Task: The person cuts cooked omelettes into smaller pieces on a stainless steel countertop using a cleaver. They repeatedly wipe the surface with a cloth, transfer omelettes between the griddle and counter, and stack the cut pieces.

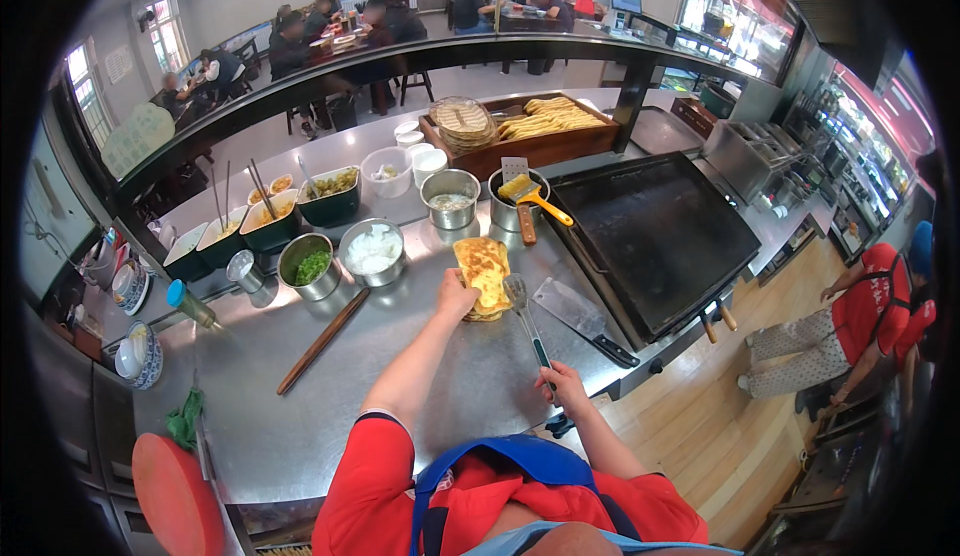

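A browned, egg-topped flatbread lies on the steel counter in front of me, with more layers showing under its near end. My left hand rests against its left edge, the thumb over the top. In my right hand is the handle of a pair of metal tongs. Their head touches or nearly touches the bread's right side. Just right of the tongs a cleaver with a black handle lies flat. A wooden rolling pin lies off to the left.
A black flat griddle fills the right side. Steel pots of chopped scallions and a white food stand behind. One pot carries a spatula and a yellow brush. A wooden tray holds breads. A co-worker stands at right.
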Demonstrator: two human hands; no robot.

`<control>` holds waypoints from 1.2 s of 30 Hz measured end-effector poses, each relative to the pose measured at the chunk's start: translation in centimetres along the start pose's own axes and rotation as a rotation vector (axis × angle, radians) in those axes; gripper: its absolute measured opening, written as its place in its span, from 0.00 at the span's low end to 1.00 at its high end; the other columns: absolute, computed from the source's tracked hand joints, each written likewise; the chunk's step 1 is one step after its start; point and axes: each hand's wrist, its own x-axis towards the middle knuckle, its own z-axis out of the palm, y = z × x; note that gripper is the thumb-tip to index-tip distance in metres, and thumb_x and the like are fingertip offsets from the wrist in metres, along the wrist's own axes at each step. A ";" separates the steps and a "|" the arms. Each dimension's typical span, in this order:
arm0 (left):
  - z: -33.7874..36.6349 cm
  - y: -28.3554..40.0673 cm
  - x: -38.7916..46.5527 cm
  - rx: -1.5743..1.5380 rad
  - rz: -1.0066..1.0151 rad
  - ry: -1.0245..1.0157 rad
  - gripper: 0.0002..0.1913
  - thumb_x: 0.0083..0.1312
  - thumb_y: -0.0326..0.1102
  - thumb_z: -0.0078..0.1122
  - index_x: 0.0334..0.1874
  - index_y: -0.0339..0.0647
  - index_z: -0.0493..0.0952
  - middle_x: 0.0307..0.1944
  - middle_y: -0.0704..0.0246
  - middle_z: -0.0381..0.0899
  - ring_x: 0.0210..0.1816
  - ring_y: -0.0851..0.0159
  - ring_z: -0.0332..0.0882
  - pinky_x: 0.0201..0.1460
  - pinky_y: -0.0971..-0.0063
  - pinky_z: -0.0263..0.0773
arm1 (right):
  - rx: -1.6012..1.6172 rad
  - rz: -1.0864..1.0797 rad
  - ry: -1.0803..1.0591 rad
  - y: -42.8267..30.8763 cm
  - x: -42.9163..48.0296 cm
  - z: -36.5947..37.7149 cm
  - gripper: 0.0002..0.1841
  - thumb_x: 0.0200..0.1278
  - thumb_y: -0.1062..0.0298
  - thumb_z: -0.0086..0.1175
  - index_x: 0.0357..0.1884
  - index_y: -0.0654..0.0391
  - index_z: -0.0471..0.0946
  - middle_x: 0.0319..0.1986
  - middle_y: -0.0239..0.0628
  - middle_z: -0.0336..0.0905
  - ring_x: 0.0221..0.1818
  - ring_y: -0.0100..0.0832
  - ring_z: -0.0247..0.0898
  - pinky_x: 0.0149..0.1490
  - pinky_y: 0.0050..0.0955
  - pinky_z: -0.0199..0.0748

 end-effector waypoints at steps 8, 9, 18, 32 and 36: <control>4.7 1.7 -2.8 0.269 0.208 -0.233 0.28 0.50 0.32 0.63 0.56 0.35 0.67 0.45 0.53 0.72 0.49 0.49 0.70 0.54 0.62 0.66 | 0.107 0.004 -0.043 1.5 -0.4 -1.7 0.13 0.64 0.64 0.48 0.47 0.58 0.72 0.21 0.32 0.74 0.15 0.19 0.62 0.18 0.17 0.57; 4.9 2.0 -3.3 0.315 0.311 -0.155 0.28 0.50 0.32 0.63 0.55 0.36 0.68 0.46 0.53 0.71 0.50 0.49 0.69 0.55 0.63 0.65 | 0.121 0.009 -0.036 1.6 -0.4 -2.0 0.13 0.64 0.64 0.48 0.48 0.58 0.72 0.21 0.32 0.74 0.15 0.19 0.62 0.18 0.16 0.57; 2.7 0.9 -6.4 0.493 0.615 0.140 0.28 0.51 0.32 0.61 0.57 0.38 0.66 0.55 0.59 0.65 0.56 0.52 0.62 0.60 0.59 0.56 | 0.095 -0.061 -0.001 1.2 -1.0 -3.7 0.06 0.64 0.66 0.48 0.35 0.57 0.74 0.21 0.31 0.74 0.15 0.18 0.63 0.18 0.15 0.57; 1.5 -0.6 -5.5 0.994 0.793 0.053 0.23 0.46 0.31 0.58 0.48 0.41 0.70 0.42 0.65 0.69 0.47 0.59 0.66 0.52 0.65 0.58 | 0.052 -0.034 0.151 2.7 -0.5 -4.1 0.09 0.63 0.63 0.49 0.29 0.58 0.73 0.18 0.30 0.71 0.14 0.20 0.60 0.18 0.18 0.56; 1.1 -1.2 -4.7 1.025 0.732 0.015 0.21 0.47 0.29 0.54 0.47 0.40 0.70 0.41 0.65 0.69 0.46 0.59 0.66 0.51 0.65 0.58 | -0.031 0.013 0.114 1.4 2.1 -2.1 0.10 0.62 0.61 0.50 0.29 0.58 0.73 0.18 0.30 0.71 0.14 0.19 0.60 0.18 0.18 0.56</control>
